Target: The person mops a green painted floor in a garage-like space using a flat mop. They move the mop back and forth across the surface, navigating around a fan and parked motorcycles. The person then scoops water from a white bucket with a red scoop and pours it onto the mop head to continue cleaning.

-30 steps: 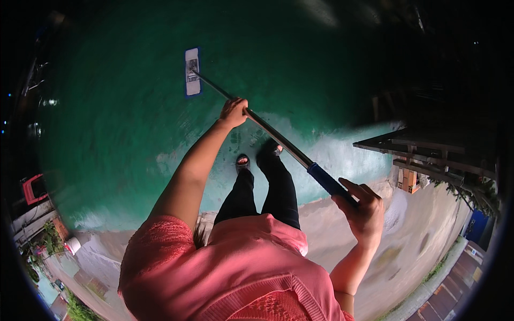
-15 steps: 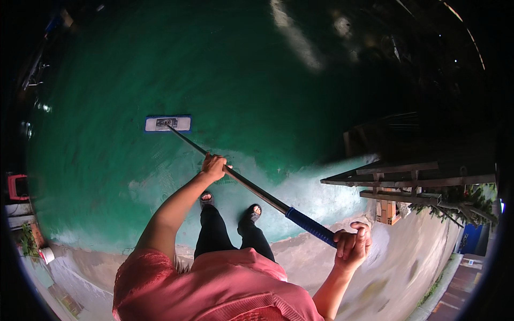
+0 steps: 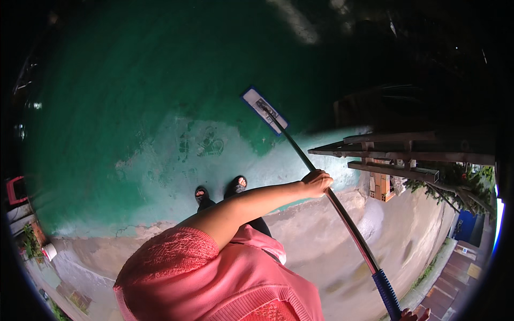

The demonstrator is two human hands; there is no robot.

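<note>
Head view: the left hand [image 3: 316,183] has its fingers wrapped around the mop pole [image 3: 342,214] at mid-length. The right hand [image 3: 412,314], cut off by the lower edge, grips the blue handle [image 3: 386,294]; how its fingers sit I cannot tell. The mop head [image 3: 264,111] lies flat on the green floor [image 3: 134,107], with open floor left and ahead. Stacked beams [image 3: 407,155] crowd the right side.

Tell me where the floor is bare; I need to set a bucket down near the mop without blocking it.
Bare green floor spreads wide left of the mop head, beyond the sandalled feet. Another bare patch is the pale concrete between the pink top and the mop handle. It is crowded at right, around the wooden beams and plants.
</note>
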